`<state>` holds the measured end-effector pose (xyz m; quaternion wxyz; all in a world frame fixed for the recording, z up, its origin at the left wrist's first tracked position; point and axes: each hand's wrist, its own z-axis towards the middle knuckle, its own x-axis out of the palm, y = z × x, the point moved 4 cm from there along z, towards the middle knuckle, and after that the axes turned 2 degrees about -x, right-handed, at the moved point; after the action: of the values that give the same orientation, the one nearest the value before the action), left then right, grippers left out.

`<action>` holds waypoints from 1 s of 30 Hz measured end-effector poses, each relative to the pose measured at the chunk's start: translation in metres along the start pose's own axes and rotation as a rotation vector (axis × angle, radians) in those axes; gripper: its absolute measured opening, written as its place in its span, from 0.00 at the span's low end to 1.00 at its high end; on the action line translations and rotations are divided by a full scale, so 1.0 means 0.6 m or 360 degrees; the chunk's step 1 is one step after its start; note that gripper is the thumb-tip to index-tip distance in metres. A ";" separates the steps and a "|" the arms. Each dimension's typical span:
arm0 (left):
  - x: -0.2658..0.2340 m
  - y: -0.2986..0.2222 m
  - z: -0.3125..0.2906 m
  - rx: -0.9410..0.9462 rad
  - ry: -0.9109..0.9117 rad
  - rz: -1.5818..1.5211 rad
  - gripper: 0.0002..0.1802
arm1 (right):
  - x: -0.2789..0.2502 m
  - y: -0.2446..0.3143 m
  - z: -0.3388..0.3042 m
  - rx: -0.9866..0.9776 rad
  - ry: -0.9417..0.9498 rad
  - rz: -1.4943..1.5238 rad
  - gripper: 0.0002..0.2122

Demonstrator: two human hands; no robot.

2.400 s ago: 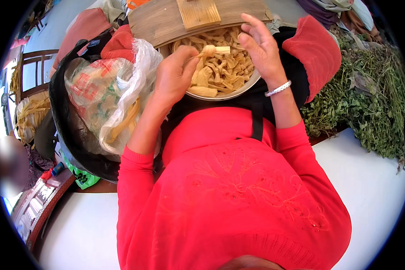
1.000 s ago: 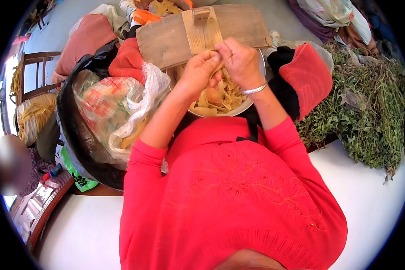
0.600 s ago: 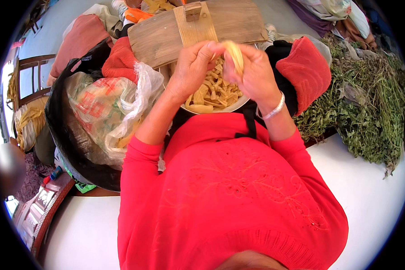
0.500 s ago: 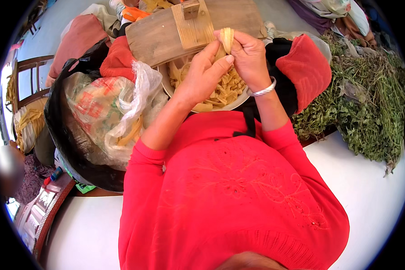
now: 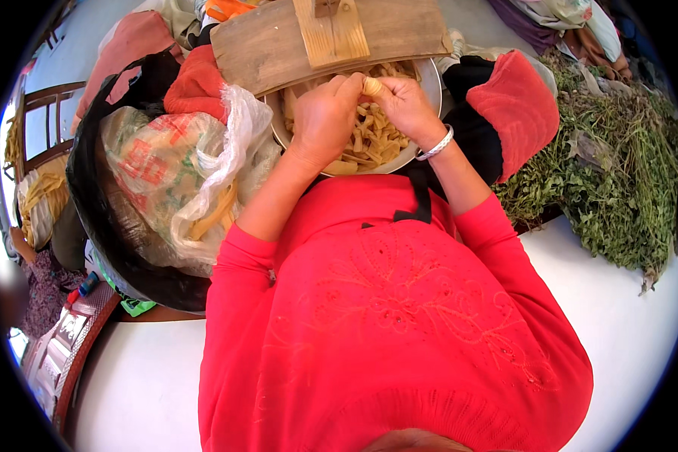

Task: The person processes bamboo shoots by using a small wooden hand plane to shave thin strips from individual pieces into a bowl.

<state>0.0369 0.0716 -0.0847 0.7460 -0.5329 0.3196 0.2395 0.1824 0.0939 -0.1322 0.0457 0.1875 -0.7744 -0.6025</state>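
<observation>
Working a soft yellow strip (image 5: 372, 87) into a tight coil or knot looks like the step in hand — wrapped bands show at the fingertips, though whether the loop is closed I cannot tell. The piece is held up over the near half of a pale round bowl (image 5: 432, 84), clear of the cut yellow pieces (image 5: 380, 143) heaped inside it. The right hand (image 5: 410, 109) pinches the coil narrowly between thumb and forefinger. The left hand (image 5: 326, 120) is close beside it, fingers curled in and its back to the camera; its fingertips are hidden, so whether it grips the tail of the strip cannot be told.

The next move, as I judge it, calls for a steady right pinch so that the bands don't slacken, with the left fingers drawing or tucking any loose end snug — firm, but not hard enough to tear what seems a pliable strip. A wooden board (image 5: 407, 36) overhangs the bowl's far side, so room to work is on the near side. More long strips (image 5: 217, 216) show at the clear plastic bag (image 5: 166, 162) to the left.
</observation>
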 end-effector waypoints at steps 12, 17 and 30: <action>0.002 -0.004 0.011 -0.0276 0.0076 -0.0501 0.14 | 0.017 0.053 -0.022 -0.0788 -0.0360 -0.0491 0.05; 0.042 0.035 -0.008 -0.0961 0.0093 -0.1233 0.13 | 0.019 0.102 -0.043 -0.0935 -0.0571 -0.0415 0.02; -0.060 0.005 -0.038 -0.0041 -0.0063 -0.0198 0.06 | -0.052 0.130 -0.003 -0.0838 -0.0250 -0.0079 0.19</action>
<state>0.0048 0.0505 -0.0654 0.7587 -0.5566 0.2678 0.2073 0.1931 0.1191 -0.0527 0.0179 0.1409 -0.5875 -0.7967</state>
